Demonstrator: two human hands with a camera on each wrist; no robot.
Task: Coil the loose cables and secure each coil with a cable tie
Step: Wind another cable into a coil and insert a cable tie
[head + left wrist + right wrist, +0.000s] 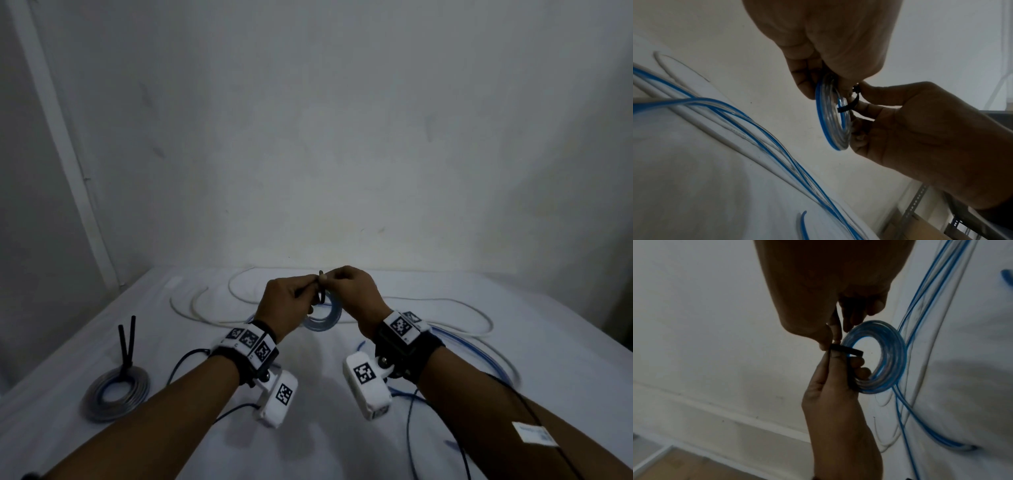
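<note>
A small coil of clear-and-blue cable (323,320) hangs above the white table between both hands. My left hand (310,291) grips the coil's near side, its fingers curled through the ring (890,353). A black cable tie (838,351) is looped over the coil beside those fingers. My right hand (329,279) pinches the tie's upper end between thumb and fingertip (831,341). From the left wrist the coil (830,121) shows edge-on, with the tie (851,104) crossing it next to the right hand (861,97).
A grey coil (116,394) lies at the table's left with two black tie tails (127,339) sticking up. Loose white cable (236,294) loops at the back. Loose blue-and-clear cable (479,346) trails on the right. A wall stands just behind the table.
</note>
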